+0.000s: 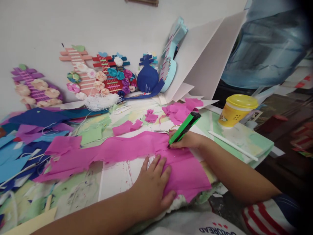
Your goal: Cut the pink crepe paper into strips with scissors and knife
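A long, uneven strip of magenta crepe paper (129, 145) lies across the table over a white sheet (114, 182). My left hand (153, 186) lies on it with fingers spread, partly on the magenta paper and partly on the white sheet. In my right hand (182, 140) is a green and black marker (184, 129), its lower end at the magenta paper and its thick end slanting up to the right. Just behind that hand a pair of scissors (168, 130) shows in part on the table.
Paper instrument-shaped crafts with flowers (101, 78) lean on the wall. Blue and purple scraps (41, 119) cover the left side. Magenta scraps (179, 111), a yellow-lidded cup (237, 111) and a white stick (233, 146) lie right. A large water bottle (266, 52) stands behind.
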`<state>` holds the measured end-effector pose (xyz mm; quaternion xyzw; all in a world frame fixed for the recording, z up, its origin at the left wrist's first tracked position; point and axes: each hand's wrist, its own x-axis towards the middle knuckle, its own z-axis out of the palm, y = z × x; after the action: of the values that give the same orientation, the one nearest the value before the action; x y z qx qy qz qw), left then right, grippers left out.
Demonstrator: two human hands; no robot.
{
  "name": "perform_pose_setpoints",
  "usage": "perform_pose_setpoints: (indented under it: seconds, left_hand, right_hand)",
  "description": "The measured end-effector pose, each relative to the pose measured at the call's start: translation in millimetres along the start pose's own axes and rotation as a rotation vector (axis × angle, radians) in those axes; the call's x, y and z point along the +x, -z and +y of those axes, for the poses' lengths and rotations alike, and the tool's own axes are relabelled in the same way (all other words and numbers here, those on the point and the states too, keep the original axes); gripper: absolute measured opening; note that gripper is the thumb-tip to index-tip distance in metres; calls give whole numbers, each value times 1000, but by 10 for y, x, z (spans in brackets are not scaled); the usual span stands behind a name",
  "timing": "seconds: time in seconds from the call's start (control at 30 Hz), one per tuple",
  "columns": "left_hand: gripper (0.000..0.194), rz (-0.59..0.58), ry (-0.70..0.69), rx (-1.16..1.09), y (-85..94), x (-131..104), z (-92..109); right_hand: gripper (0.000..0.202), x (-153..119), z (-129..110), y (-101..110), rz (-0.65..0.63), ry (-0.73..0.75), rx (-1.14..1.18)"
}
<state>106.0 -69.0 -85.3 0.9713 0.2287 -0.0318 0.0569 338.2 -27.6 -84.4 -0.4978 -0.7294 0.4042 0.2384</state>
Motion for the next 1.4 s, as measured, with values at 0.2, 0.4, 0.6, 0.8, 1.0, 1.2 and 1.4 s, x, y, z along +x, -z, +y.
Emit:
perform_pose_setpoints:
  seconds: [0.2, 0.4, 0.6, 0.8, 1.0, 1.2, 1.4]
  left_hand:
    - [61, -19, 12, 0, -6, 9, 2]
    - [61, -23, 3, -31, 44, -1, 8]
    - [60, -43, 5, -69, 100, -10, 7]
    - [60, -43, 2, -61, 81, -4, 3]
    - [60, -33, 10, -49, 97, -3, 17]
    - [61, -24, 4, -29, 78, -19, 18]
    - [61, -36, 5, -18, 81, -14, 11]
  right_hand:
    - [33, -87, -44, 21, 118, -50, 164]
    - [26, -173, -86, 1, 151, 30, 185]
    - [29, -152, -15, -30, 196, 36, 119]
    - [28, -131, 2, -72, 222, -23, 98]
    - [27, -102, 29, -76, 169, -40, 157]
    - [34, -138, 87, -9, 229, -66, 293]
    - [34, -137, 70, 24, 225, -91, 358]
